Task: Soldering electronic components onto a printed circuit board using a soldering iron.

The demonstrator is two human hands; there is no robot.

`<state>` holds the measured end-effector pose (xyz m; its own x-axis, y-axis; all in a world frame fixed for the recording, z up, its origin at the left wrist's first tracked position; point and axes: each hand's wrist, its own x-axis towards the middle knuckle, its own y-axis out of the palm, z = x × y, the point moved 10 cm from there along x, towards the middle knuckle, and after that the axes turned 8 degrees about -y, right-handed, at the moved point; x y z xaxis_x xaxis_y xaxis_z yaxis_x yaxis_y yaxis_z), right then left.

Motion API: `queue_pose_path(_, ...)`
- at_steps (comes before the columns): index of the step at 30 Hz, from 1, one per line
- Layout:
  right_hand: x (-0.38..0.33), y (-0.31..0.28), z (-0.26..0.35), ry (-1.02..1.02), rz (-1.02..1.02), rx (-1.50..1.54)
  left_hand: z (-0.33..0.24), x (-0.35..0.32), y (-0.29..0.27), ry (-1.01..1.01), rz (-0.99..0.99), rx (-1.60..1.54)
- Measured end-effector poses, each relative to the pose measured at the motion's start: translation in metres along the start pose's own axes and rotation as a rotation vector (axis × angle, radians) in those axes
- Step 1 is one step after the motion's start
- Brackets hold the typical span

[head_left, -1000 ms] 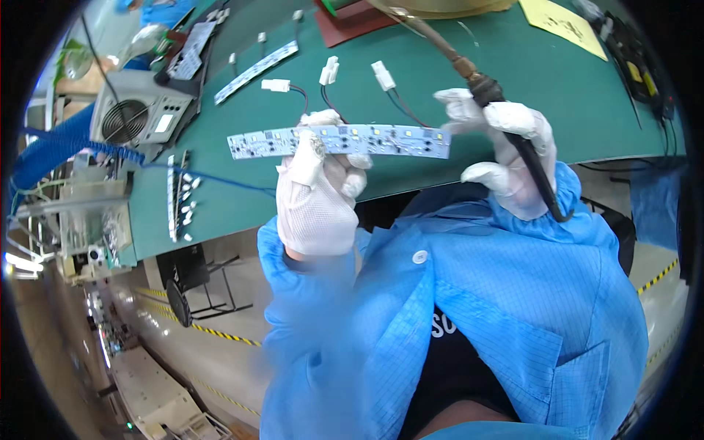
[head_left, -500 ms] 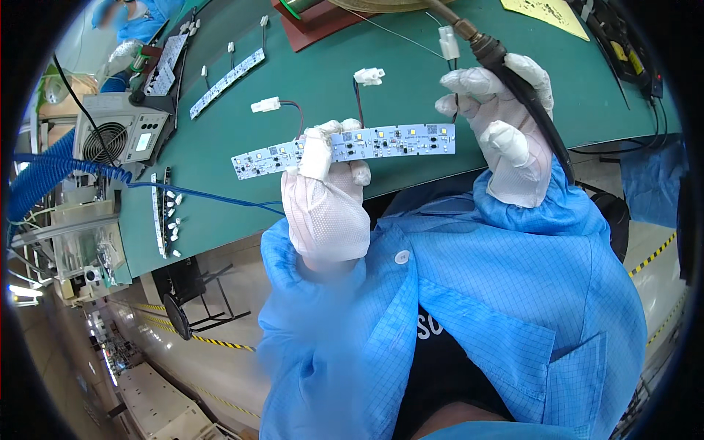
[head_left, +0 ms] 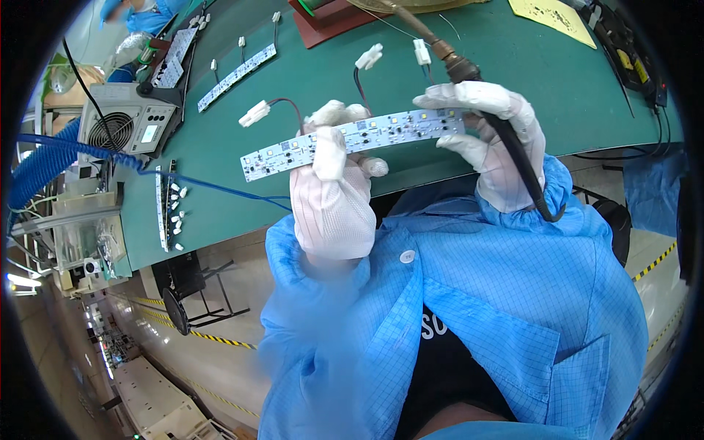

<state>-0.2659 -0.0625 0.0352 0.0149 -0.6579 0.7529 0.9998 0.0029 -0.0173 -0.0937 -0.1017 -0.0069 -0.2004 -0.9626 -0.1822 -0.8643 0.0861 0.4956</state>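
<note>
My left hand [head_left: 330, 209], in a white glove, is closed round a long, narrow white LED circuit board [head_left: 400, 128], thumb across its face. The board is tilted, its right end higher. White plugs on short wires rise from its back edge: a left plug [head_left: 254, 114], a middle plug [head_left: 369, 56] and a right plug [head_left: 422, 52]. My gloved right hand [head_left: 495, 165] holds a soldering iron [head_left: 463, 70] with a black handle, pointing up and left. Its thumb and fingers are around the board's right end; whether they pinch it I cannot tell.
Another LED board [head_left: 236, 77] lies on the green table [head_left: 220, 147], with more boards [head_left: 161, 209] at the left edge. A grey fan unit [head_left: 128, 125], a coiled blue hose [head_left: 44, 165], a red stand [head_left: 334, 26] and a yellow sponge-like sheet [head_left: 555, 26] stand around. A co-worker's sleeve [head_left: 150, 18] shows far left.
My right hand has moved left and closed in on the board's right end, bringing the soldering iron along. The board has tilted, right end up, and its plugs have shifted.
</note>
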Motion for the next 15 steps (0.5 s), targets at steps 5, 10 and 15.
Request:
queue_pose_path(5,0.0,-0.016,0.003,-0.04,-0.145,0.121,-0.032,-0.015,0.016,0.579,0.264,1.109)
queue_pose_path(10,0.0,-0.014,0.002,-0.023,-0.145,0.203,-0.06,-0.028,-0.044,0.487,-0.084,0.64)
queue_pose_path(15,-0.002,-0.014,0.002,0.015,-0.169,0.185,-0.08,-0.051,-0.037,0.738,-0.115,0.718)
